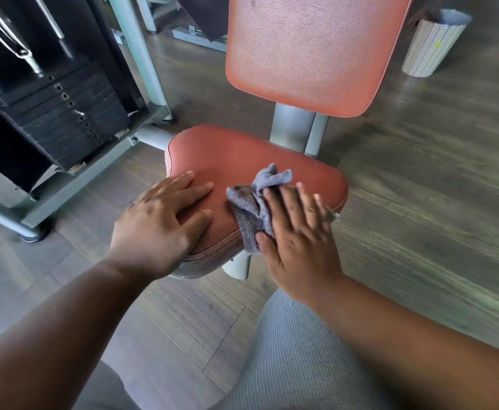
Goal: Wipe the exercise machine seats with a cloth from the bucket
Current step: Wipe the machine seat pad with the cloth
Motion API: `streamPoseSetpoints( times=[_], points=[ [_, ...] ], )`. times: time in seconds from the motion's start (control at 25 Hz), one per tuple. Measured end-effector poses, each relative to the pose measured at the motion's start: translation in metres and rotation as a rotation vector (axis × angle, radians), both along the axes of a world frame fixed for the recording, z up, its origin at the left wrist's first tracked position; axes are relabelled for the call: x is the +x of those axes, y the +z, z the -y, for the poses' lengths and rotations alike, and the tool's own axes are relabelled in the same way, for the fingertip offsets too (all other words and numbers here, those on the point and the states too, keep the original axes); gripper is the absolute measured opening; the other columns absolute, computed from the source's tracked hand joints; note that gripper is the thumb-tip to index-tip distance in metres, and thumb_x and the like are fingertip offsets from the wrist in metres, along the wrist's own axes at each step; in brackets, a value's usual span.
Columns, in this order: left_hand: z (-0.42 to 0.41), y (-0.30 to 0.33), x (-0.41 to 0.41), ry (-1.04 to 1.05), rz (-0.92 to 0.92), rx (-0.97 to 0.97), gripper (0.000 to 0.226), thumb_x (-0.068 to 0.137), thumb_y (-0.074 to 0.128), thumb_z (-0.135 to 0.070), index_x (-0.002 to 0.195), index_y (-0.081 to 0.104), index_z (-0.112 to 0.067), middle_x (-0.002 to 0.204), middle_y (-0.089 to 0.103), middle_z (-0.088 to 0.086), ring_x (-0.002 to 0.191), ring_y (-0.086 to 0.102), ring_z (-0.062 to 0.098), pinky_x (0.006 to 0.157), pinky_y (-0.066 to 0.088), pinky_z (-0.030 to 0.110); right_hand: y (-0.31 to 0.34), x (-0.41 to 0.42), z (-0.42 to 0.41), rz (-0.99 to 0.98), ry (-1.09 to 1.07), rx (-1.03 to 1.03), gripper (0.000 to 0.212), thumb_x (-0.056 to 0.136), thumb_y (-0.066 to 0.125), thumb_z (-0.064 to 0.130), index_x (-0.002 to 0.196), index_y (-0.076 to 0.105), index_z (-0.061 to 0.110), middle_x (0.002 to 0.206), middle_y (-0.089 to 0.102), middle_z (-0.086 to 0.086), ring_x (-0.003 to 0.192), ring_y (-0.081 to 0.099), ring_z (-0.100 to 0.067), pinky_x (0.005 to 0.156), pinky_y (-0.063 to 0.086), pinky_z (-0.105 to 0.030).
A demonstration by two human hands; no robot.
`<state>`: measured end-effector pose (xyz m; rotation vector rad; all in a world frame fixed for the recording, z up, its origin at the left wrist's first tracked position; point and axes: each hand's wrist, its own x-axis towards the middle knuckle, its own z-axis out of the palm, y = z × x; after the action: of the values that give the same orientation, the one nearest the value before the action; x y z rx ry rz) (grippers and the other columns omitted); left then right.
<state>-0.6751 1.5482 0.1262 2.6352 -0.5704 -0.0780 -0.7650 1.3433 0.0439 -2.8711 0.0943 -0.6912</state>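
Rounded red seat (242, 155) of grained, stitched vinyl on a grey metal post; matching backrest (307, 51) upright behind. Crumpled grey terry cloth (254, 208) on the seat's near right part, pinned under the right hand (298, 232), fingers (307, 202) spread flat, not gripping. Left hand (159, 223) flat on the seat's near left edge, fingers slightly apart, holding nothing. Ribbed pale bucket (431, 45) on the wood-grain floor (420, 202), grey cloth at its rim.

You are working in soft, even daylight; glare is washing the backrest (310, 51) at twelve o'clock, the right hand (298, 229) is blurring, and edges are bending.
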Motion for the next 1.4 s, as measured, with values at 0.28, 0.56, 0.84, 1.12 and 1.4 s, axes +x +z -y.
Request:
streamPoseSetpoints(
  times=[0.28, 0.56, 0.84, 1.12, 1.4],
  points=[
    [-0.003, -0.001, -0.001, -0.020, 0.001, -0.171, 0.055, 0.089, 0.029, -0.056, 0.133, 0.058, -0.043, 0.150, 0.044, -0.018, 0.142, 0.031, -0.001, 0.115, 0.017, 0.019, 0.011, 0.005, -0.036, -0.008, 0.312, -0.019, 0.065, 0.103, 0.023, 0.053, 0.154, 0.033, 0.014, 0.157, 0.038, -0.012, 0.147, 0.029, -0.035, 0.121, 0.017, -0.050],
    [-0.026, 0.021, -0.020, 0.134, 0.177, -0.666, 0.035, 0.086, 0.054, -0.022, 0.119, 0.066, -0.021, 0.118, 0.067, -0.008, 0.117, 0.060, 0.011, 0.101, 0.044, 0.032, 0.061, 0.030, -0.083, -0.211, 0.622, 0.348, 0.056, 0.093, 0.052, 0.044, 0.144, 0.050, 0.021, 0.149, 0.049, -0.003, 0.140, 0.041, -0.024, 0.118, 0.028, -0.039],
    [0.021, 0.006, -0.068, 0.082, 0.161, 0.373, 0.086, 0.090, 0.016, -0.072, 0.156, 0.022, -0.018, 0.164, 0.018, 0.014, 0.152, 0.012, 0.027, 0.121, 0.007, 0.044, 0.079, 0.084, 0.002, -0.303, 0.184, 0.469, 0.036, 0.093, 0.045, 0.023, 0.120, 0.067, 0.030, 0.133, 0.062, 0.007, 0.126, 0.053, -0.013, 0.109, 0.038, -0.029],
    [0.015, 0.004, -0.041, 0.142, 0.135, 0.316, 0.098, 0.080, 0.021, -0.087, 0.155, 0.026, -0.024, 0.165, 0.015, 0.012, 0.153, 0.001, 0.030, 0.121, 0.000, 0.043, 0.057, 0.097, 0.017, -0.385, 0.139, 0.282, 0.040, 0.097, 0.040, 0.043, 0.135, 0.053, 0.037, 0.151, 0.046, 0.007, 0.141, 0.037, -0.018, 0.116, 0.029, -0.039],
    [0.001, 0.020, 0.028, 0.142, -0.281, 0.077, 0.085, 0.091, 0.045, -0.068, 0.159, 0.017, -0.025, 0.163, 0.026, 0.004, 0.146, 0.029, 0.020, 0.112, 0.024, 0.031, 0.063, 0.107, 0.039, -0.517, 0.301, 0.159, 0.044, 0.100, 0.035, 0.053, 0.143, 0.044, 0.048, 0.159, 0.034, 0.012, 0.147, 0.028, -0.013, 0.119, 0.018, -0.032]
  ],
)
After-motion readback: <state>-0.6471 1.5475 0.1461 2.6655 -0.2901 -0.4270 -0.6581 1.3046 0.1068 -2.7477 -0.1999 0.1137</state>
